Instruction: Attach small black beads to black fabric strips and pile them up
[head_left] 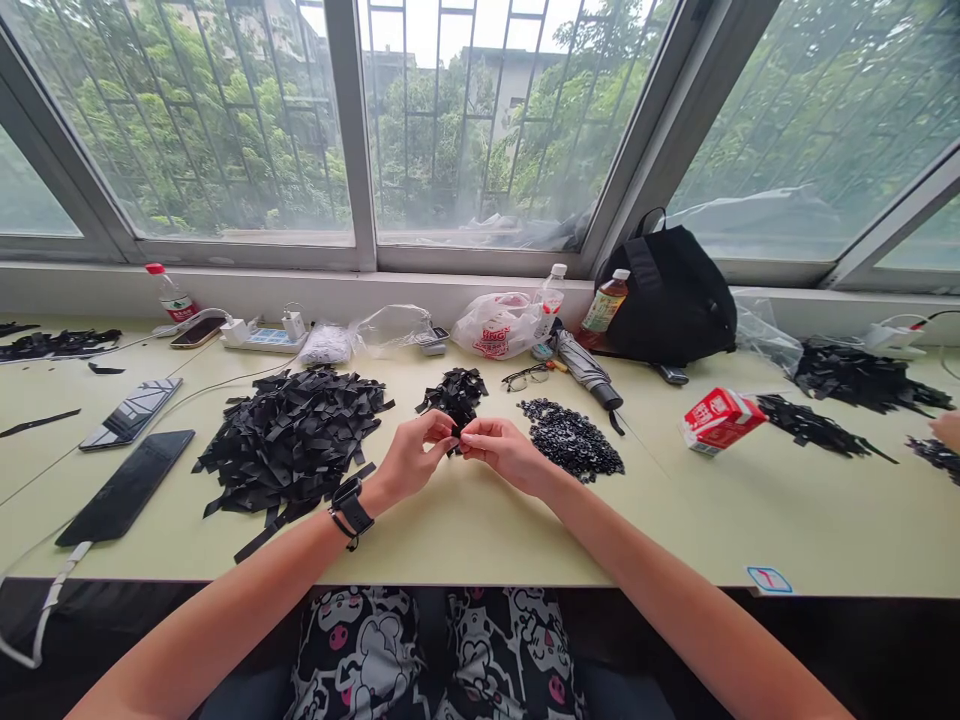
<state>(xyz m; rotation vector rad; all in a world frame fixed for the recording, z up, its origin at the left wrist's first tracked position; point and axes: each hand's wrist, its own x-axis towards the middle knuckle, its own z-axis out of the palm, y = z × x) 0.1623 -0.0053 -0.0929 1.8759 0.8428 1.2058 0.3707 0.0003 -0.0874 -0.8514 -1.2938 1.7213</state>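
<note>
My left hand point(414, 455), with a black watch on its wrist, and my right hand point(504, 452) meet fingertip to fingertip over the pale table point(480, 540). Both pinch a small black piece, mostly hidden by the fingers. Just behind them lies a small pile of black pieces point(456, 388). A large heap of black strips point(292, 440) spreads to the left of my left hand. Beyond my right hand, on the right, is a pile of small, shiny black round parts point(574, 440).
Phones point(131, 412) and a power bank point(126, 488) lie left. Along the back are a power strip point(262, 335), plastic bag point(495, 328), glasses point(526, 376), umbrella point(585, 368) and backpack point(671, 295). A red carton point(721, 420) stands right; another person's hand point(946, 430) shows at the right edge.
</note>
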